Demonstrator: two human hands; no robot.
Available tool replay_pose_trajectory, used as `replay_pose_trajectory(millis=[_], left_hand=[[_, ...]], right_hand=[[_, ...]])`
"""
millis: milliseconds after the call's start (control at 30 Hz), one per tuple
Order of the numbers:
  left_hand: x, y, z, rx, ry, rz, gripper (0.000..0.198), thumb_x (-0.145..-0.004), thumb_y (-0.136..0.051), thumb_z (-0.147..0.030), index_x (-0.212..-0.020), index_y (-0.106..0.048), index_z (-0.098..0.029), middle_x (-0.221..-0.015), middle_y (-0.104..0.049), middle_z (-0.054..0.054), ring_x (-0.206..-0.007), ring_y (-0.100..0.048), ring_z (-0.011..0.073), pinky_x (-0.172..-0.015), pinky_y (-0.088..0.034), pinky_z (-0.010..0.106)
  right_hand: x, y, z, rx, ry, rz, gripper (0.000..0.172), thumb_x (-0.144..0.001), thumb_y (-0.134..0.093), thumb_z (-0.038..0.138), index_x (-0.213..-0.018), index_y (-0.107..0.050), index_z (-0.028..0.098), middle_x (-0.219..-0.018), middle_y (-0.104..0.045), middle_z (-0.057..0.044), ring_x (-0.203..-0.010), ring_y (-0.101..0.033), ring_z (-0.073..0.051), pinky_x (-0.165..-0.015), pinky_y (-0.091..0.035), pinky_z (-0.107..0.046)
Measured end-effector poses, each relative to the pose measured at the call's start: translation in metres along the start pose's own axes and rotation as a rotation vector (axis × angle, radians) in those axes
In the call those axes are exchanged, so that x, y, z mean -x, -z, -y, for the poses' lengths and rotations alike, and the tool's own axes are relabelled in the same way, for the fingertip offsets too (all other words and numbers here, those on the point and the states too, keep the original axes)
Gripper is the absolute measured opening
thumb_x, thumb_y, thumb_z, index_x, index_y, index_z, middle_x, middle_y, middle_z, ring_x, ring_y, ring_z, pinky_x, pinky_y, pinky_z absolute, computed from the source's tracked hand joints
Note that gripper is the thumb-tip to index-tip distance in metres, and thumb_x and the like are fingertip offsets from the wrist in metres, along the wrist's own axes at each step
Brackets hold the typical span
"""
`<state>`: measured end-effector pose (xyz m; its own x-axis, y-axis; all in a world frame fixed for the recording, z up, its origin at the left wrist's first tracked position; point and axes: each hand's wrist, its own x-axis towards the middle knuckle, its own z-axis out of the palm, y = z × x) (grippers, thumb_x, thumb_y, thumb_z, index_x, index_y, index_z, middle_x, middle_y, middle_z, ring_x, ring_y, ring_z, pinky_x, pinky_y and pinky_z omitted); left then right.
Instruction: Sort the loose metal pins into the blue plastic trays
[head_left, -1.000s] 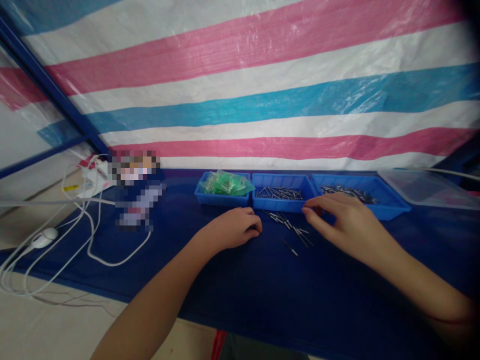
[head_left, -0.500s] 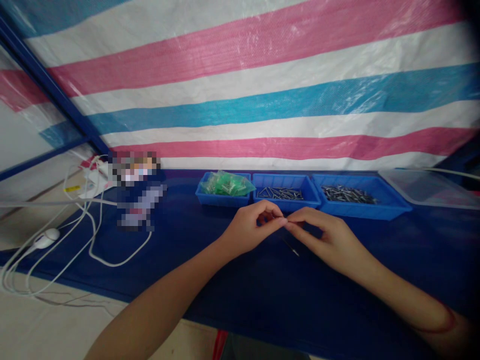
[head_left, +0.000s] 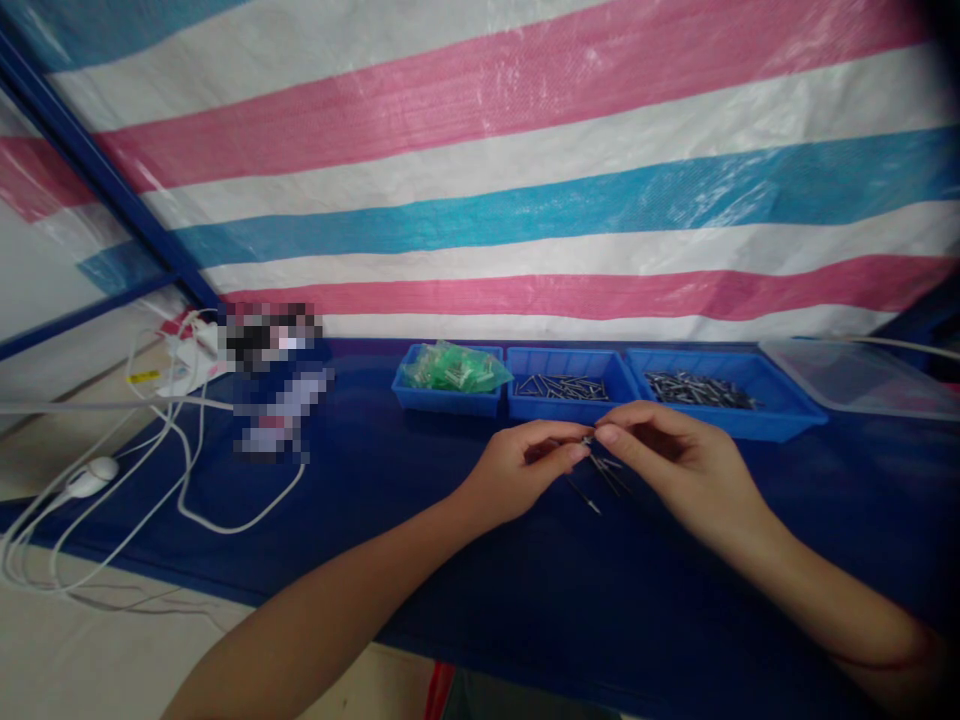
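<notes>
My left hand (head_left: 517,470) is closed in a pinch, with a small metal fastener (head_left: 587,440) at its fingertips. My right hand (head_left: 686,460) pinches at the same spot, its thumb and fingers against the piece; the fingers partly hide it. Just below the fingertips, several thin metal fasteners (head_left: 611,474) lie on the dark blue table (head_left: 540,590), and one more long thin fastener (head_left: 589,500) lies to their left. Too small to tell is whether these are screws or rivets.
Behind the hands stand blue bins: one with a green-tinted bag (head_left: 456,370) of parts, a middle bin (head_left: 619,375) and a right bin (head_left: 787,415) with loose metal fasteners. A clear lid (head_left: 855,375) is at right, white cables (head_left: 184,490) at left, a striped sheet (head_left: 525,220) behind.
Both hands have shifted slightly right, the right hand turning more over the fingertips. A metal piece now shows between them, and several fasteners on the table have come into sight below.
</notes>
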<state>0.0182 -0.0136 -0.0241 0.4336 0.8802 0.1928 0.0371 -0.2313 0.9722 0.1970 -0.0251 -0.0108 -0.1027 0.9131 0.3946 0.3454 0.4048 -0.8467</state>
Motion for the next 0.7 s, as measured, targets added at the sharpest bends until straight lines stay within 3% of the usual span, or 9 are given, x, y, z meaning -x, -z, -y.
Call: replay_pose_trajectory(millis=[133, 333, 500, 700], left_hand=[[0.001, -0.002, 0.002, 0.058, 0.045, 0.027, 0.03, -0.083, -0.061, -0.035, -0.105, -0.066, -0.014, -0.093, -0.069, 0.007, -0.077, -0.061, 0.0139, -0.075, -0.049, 0.027], [0.003, -0.001, 0.004, 0.045, 0.035, 0.07, 0.028, -0.085, -0.058, -0.036, -0.1, -0.065, -0.013, -0.088, -0.066, 0.004, -0.075, -0.059, 0.0119, -0.07, -0.046, 0.023], [0.0, 0.003, 0.005, -0.049, 0.01, -0.025, 0.024, -0.083, -0.061, -0.033, -0.098, -0.063, -0.014, -0.092, -0.064, 0.005, -0.08, -0.059, 0.0134, -0.07, -0.046, 0.023], [-0.002, 0.008, 0.001, -0.173, -0.061, -0.121, 0.025, -0.085, -0.058, -0.037, -0.096, -0.062, -0.015, -0.093, -0.063, 0.005, -0.08, -0.058, 0.0133, -0.068, -0.045, 0.023]], right_hand=[[0.0, 0.001, 0.0, 0.029, 0.033, -0.001, 0.016, -0.082, -0.061, 0.04, -0.083, -0.065, 0.024, -0.08, -0.065, -0.002, -0.073, -0.061, -0.017, -0.066, -0.052, -0.031], [0.001, 0.0, 0.002, 0.081, 0.075, 0.038, 0.013, -0.081, -0.062, 0.037, -0.08, -0.065, 0.024, -0.076, -0.064, -0.001, -0.071, -0.06, -0.017, -0.062, -0.049, -0.029], [-0.001, 0.002, 0.001, 0.104, 0.125, 0.071, 0.012, -0.083, -0.061, 0.036, -0.085, -0.065, 0.025, -0.084, -0.066, -0.003, -0.078, -0.061, -0.019, -0.068, -0.05, -0.033], [-0.005, 0.003, -0.003, 0.219, 0.214, 0.162, 0.013, -0.086, -0.056, 0.033, -0.088, -0.064, 0.024, -0.081, -0.065, -0.003, -0.073, -0.06, -0.018, -0.067, -0.049, -0.032]])
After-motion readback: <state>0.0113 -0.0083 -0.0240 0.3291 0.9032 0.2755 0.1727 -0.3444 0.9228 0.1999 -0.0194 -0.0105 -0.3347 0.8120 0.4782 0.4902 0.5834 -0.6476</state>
